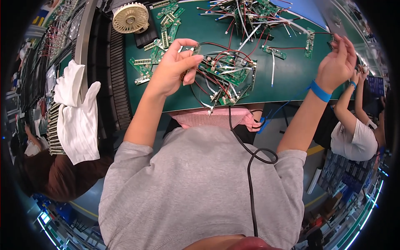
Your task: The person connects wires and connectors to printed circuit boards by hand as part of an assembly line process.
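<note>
My left hand (177, 66) pinches a small green circuit board (196, 49) between thumb and fingers; much of it is hidden. Red and black wires trail from near these fingers toward a pile of wired circuit boards (233, 73) in front of me. My right hand (338, 64), with a blue wrist strap (320, 91), is at the table's right side, fingers bent together. A thin dark red wire (321, 33) runs to its fingertips from an upright narrow board (309, 43). Another small board (274, 52) with a white cable lies between the hands.
Several loose boards (166, 31) lie at the table's left, beside a cream fan (130, 18). A larger heap of wired boards (256, 16) is at the back. White gloves (78, 112) hang left of a black ribbed strip (118, 79). Another person (354, 133) works at the right.
</note>
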### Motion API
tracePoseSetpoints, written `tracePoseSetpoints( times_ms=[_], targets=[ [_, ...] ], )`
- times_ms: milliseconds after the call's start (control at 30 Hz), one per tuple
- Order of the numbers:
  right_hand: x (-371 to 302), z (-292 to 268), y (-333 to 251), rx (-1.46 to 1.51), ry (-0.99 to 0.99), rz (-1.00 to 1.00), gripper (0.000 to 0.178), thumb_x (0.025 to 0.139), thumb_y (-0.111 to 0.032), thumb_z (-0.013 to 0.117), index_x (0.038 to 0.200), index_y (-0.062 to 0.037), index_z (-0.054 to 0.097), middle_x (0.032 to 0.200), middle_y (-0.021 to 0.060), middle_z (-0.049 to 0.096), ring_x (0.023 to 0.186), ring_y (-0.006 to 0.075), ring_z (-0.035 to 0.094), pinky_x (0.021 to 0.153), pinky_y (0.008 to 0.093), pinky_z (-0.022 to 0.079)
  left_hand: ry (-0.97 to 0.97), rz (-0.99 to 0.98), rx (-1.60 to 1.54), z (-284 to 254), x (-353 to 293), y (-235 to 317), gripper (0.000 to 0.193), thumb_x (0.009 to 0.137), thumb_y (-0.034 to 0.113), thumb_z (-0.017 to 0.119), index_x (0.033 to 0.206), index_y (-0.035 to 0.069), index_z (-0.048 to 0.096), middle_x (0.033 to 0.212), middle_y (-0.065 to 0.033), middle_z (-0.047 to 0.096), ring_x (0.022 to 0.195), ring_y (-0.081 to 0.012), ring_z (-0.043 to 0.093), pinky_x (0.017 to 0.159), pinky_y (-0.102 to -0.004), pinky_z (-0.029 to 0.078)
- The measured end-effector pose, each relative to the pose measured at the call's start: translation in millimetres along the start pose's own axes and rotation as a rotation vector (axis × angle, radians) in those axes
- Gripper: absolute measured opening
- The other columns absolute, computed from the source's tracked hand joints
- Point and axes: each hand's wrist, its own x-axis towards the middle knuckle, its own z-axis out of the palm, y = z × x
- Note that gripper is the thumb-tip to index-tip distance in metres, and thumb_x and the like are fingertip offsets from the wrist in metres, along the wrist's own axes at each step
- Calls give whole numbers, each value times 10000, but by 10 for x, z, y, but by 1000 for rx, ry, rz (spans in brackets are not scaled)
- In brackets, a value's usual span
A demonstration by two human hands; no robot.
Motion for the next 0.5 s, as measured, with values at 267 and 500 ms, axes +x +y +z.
tracePoseSetpoints(
  times_ms=[267, 500],
  targets=[
    [19, -153, -420, 123, -88, -42, 158, 860, -17, 477, 997, 58, 505, 948, 232, 581, 792, 265, 584, 679, 327, 464, -140, 41, 109, 229, -2, -77, 196, 907, 125, 438, 1031, -18, 486, 788, -116, 587, 548, -147, 587, 434, -196, 413],
    [-665, -107, -476, 191, -389, 814, 364, 872, -76, 508, 1214, 37, 456, 827, 49, 560, 693, 75, 473, 622, 195, 380, -199, 21, 66, 438, 9, -261, 296, 879, 29, 466, 1170, -6, 424, 872, -139, 602, 655, -167, 621, 502, -214, 470]
  ],
)
